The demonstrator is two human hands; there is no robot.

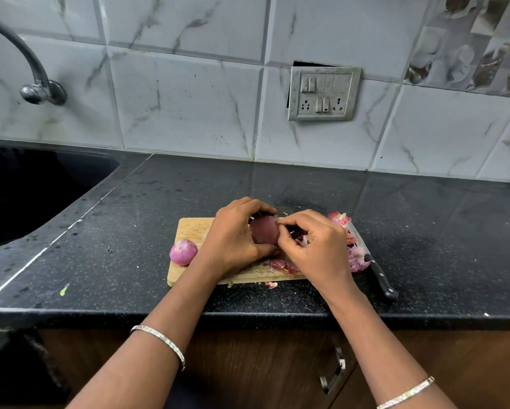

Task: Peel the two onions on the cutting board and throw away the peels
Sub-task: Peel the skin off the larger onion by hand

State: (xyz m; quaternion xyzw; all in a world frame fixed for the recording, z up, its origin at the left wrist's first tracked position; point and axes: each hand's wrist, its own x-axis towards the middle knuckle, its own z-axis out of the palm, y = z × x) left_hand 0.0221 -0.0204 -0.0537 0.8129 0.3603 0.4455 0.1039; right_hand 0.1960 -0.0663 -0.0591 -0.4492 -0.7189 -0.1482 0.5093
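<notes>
Peeled pink onion [183,251] sits at the wooden cutting board's [193,228] left edge, darker onion [264,231] held mid-board, loose peels [357,255] piled along its right edge.

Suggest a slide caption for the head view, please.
Peeling: left hand holds an onion over the cutting board while right hand peels it.

Near the front edge of the surface [124,249]: a cutting board [193,230]. At its left edge, an onion [183,251]. Over its middle, a second onion [264,234], gripped between left hand [234,237] and right hand [317,250]. On its front part, loose peels [280,264]. Just right of it, a heap of peels [356,256] with a knife [379,274] alongside. Far left, a sink [26,190]; on the wall behind, a tap [38,84] and a switch plate [323,94].
</notes>
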